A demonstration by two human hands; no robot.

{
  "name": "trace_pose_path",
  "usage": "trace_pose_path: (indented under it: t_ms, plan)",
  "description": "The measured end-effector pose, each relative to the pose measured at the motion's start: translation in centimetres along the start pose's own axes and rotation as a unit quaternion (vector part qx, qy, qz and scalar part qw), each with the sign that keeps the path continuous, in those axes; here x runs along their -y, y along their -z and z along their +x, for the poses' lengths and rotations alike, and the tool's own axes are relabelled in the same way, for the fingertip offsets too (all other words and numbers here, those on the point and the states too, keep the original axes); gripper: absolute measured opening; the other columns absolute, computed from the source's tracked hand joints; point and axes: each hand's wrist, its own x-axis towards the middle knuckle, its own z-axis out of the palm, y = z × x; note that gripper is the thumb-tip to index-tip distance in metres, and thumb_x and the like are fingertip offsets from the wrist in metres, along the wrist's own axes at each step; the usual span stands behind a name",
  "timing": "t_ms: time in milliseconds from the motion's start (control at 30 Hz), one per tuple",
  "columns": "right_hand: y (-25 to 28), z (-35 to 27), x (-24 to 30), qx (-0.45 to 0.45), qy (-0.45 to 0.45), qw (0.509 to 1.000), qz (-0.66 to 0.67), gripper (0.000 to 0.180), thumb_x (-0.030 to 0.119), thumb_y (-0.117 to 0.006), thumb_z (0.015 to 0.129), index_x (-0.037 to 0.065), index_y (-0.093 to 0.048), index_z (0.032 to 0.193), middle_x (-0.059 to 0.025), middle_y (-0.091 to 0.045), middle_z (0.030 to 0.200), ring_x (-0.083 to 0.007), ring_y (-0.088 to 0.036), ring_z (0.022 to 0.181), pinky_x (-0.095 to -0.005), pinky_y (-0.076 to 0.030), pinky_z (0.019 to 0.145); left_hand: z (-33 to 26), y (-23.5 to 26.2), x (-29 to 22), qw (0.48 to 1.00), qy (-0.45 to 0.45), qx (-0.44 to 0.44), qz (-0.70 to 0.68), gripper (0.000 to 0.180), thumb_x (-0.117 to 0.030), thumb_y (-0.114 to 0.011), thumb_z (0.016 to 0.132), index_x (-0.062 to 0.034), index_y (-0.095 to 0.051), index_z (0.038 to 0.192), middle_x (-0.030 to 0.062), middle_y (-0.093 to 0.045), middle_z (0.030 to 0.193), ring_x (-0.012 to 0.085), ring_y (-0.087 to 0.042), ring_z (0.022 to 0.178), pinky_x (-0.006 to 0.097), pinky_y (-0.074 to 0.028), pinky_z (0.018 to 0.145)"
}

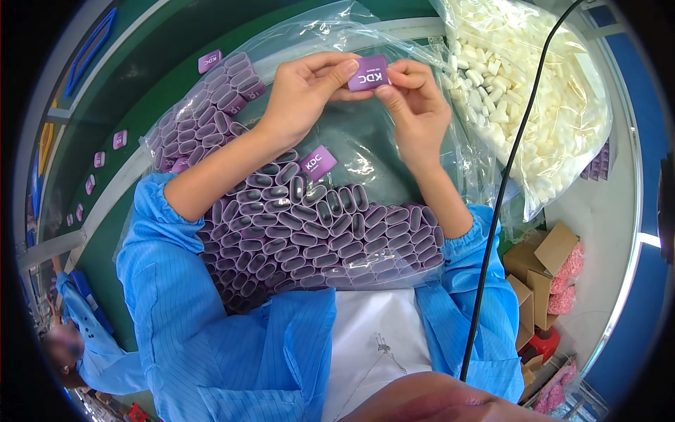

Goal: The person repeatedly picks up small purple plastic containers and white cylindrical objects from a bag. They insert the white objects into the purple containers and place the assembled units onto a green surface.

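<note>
Both my hands are raised above the far part of the bench and meet on one small purple plastic shell [368,72] with white lettering. My left hand [301,95] pinches its left side between thumb and fingers. At its right edge, the thumb and fingertips of my right hand [420,109] close on it too. Below them, many open-ended oval purple shells [302,239] stand packed upright on clear plastic film. One loose purple shell [318,162] lies on its flat side, lettering up, at the edge of the pack.
A large clear bag of cream-white plastic pieces [527,105] sits at the right. A black cable [498,211] hangs in front of it. Several purple pieces [120,138] lie along the green belt at left. Cardboard boxes [538,267] stand lower right; another person [98,352] is lower left.
</note>
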Motion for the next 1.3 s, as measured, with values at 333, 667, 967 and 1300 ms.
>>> trace_pose_path:
  t_ms: [333, 667, 967, 1300]
  plan:
    - [2.9, 2.8, 1.1, 0.044, 0.263, 0.889, -0.371, 0.015, 0.002, -0.076, 0.07, 0.002, -0.063, 0.078, -0.0076, -0.063, 0.079, -0.0197, -0.06, 0.065, -0.0291, -0.049, 0.058, 0.6, 1.3, -2.2, 0.998, 0.045, -0.029, 0.023, 0.03, -0.017, -0.055, 0.094, 0.0071, -0.059, 0.111, 0.0139, -0.063, 0.106, 0.0198, -0.064, 0.094, 0.033, -0.055, 0.086]
    - [15.7, 7.3, -1.7, -0.035, -0.064, 0.704, -0.706, 0.013, 0.014, -0.068, 0.076, 0.004, -0.069, 0.084, -0.0143, -0.068, 0.08, -0.0298, -0.065, 0.075, -0.0384, -0.05, 0.07, 6.1, 19.5, -5.9, 0.715, 0.008, -0.056, 0.697, 0.031, -0.028, -0.068, 0.08, -0.0074, -0.068, 0.103, 0.0097, -0.064, 0.094, 0.0205, -0.059, 0.085, 0.032, -0.045, 0.081]
    - [16.4, 6.9, -2.2, -0.012, -0.082, 0.737, -0.671, 0.009, 0.007, -0.063, 0.073, 0.004, -0.065, 0.081, -0.0158, -0.066, 0.077, -0.0331, -0.064, 0.074, -0.0409, -0.05, 0.07, -2.2, 0.9, -4.1, 0.721, -0.112, 0.202, 0.653, 0.036, -0.031, -0.075, 0.072, -0.0037, -0.064, 0.094, 0.0123, -0.055, 0.096, 0.0291, -0.052, 0.097, 0.037, -0.044, 0.084]
    - [14.6, 6.8, -0.9, -0.032, 0.097, 0.725, -0.681, 0.008, 0.008, -0.066, 0.076, 0.003, -0.063, 0.082, -0.012, -0.065, 0.077, -0.0295, -0.06, 0.07, -0.0367, -0.048, 0.067, -0.3, 0.4, -3.5, 0.908, 0.015, 0.191, 0.373, 0.037, -0.017, -0.071, 0.082, -0.0051, -0.059, 0.114, 0.0029, -0.056, 0.086, 0.0082, -0.056, 0.073, 0.024, -0.047, 0.067]
